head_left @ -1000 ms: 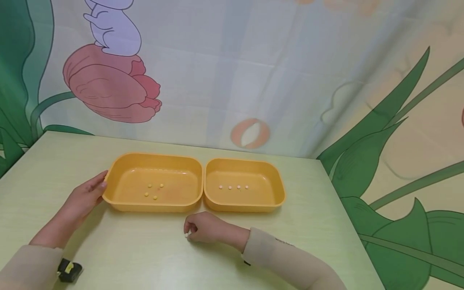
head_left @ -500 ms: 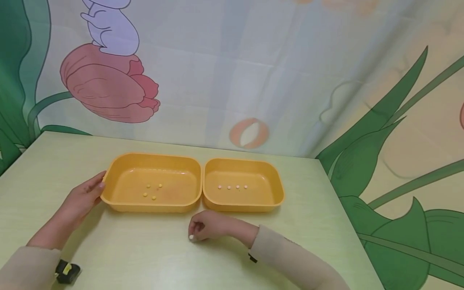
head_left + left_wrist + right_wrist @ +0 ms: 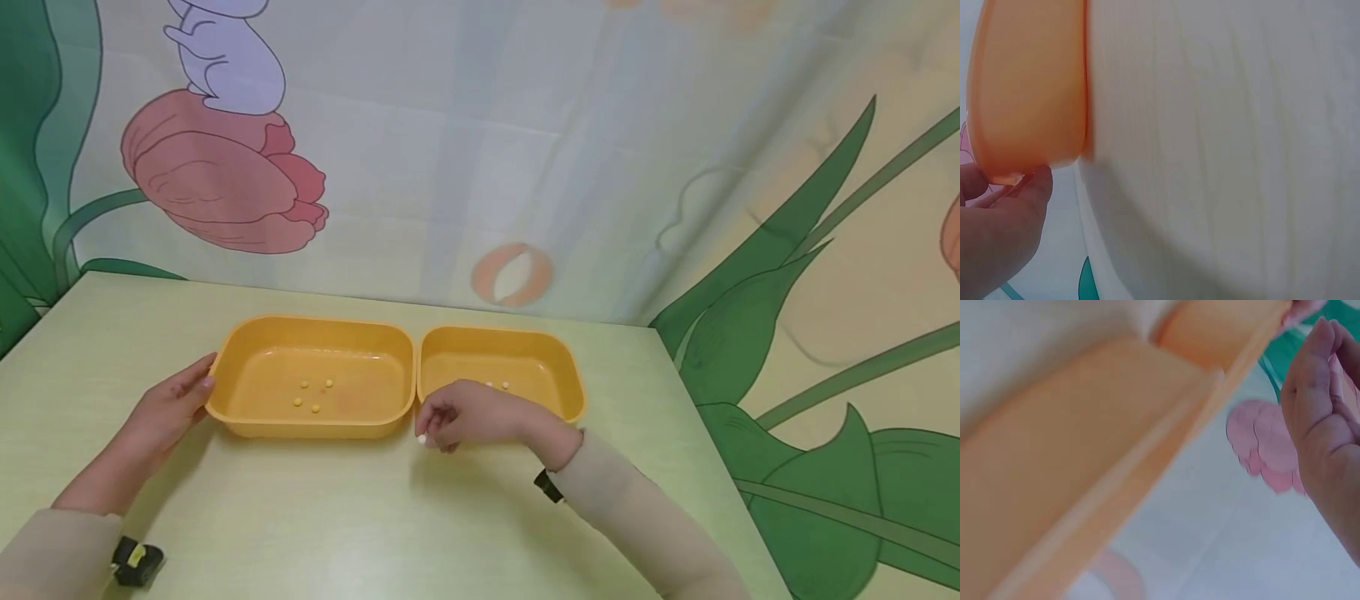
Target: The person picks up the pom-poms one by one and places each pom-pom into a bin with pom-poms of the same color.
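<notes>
My left hand holds the left end of the larger yellow tray, thumb and fingers at its rim. The left wrist view shows the fingertips at that tray's corner. Inside lie several small pale-yellow beads. My right hand pinches a small white bead between thumb and finger, above the front left corner of the smaller yellow tray. Small white beads lie in that tray, partly hidden behind the hand. In the right wrist view the fingertips are together; the bead cannot be seen there.
The trays stand side by side on a pale table, near its back edge. Behind it hangs a printed cloth with a rabbit, flowers and leaves. A black wrist device is on the left wrist.
My right hand has risen from the table in front of the trays and moved right and away from me, over the smaller tray's corner, with the white bead. The left hand stays at its tray.
</notes>
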A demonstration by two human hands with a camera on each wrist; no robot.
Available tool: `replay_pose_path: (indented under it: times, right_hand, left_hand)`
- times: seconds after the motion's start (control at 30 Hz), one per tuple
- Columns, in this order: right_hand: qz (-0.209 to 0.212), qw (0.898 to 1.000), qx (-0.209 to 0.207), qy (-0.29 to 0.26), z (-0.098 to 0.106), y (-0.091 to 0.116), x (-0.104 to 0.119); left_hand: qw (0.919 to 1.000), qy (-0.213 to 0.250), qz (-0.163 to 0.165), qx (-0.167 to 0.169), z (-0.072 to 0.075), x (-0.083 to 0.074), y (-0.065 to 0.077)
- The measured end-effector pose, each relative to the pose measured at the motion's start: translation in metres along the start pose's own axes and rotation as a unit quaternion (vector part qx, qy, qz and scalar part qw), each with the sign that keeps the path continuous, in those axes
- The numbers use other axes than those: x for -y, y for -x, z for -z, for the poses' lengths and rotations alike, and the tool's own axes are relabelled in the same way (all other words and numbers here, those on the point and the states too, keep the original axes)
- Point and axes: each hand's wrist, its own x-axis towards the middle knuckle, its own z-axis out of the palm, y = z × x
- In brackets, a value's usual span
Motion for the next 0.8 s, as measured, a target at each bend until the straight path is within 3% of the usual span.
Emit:
replay_pose_path:
  times: [0.3, 0.47, 0.63, 0.8]
  right_hand:
    - [-0.017, 1.0, 0.017, -0.005, 0.047, 0.007, 0.016]
    - [-0.033, 0.999, 0.028, 0.025, 0.073, 0.007, 0.021]
    - [-0.074, 0.994, 0.047, 0.066, 0.101, 0.001, 0.018]
    - [-0.106, 0.991, 0.049, 0.066, 0.12, -0.008, 0.006]
  left_hand:
    - [1.0, -0.007, -0.005, 0.001, 0.001, 0.002, 0.0]
    - [1.0, -0.004, -0.004, 0.001, 0.001, 0.002, 0.0]
    - [1.0, -0.002, -0.003, 0.0, 0.001, 0.002, 0.001]
    - [1.0, 0.0, 0.001, -0.002, 0.001, 0.002, 0.0]
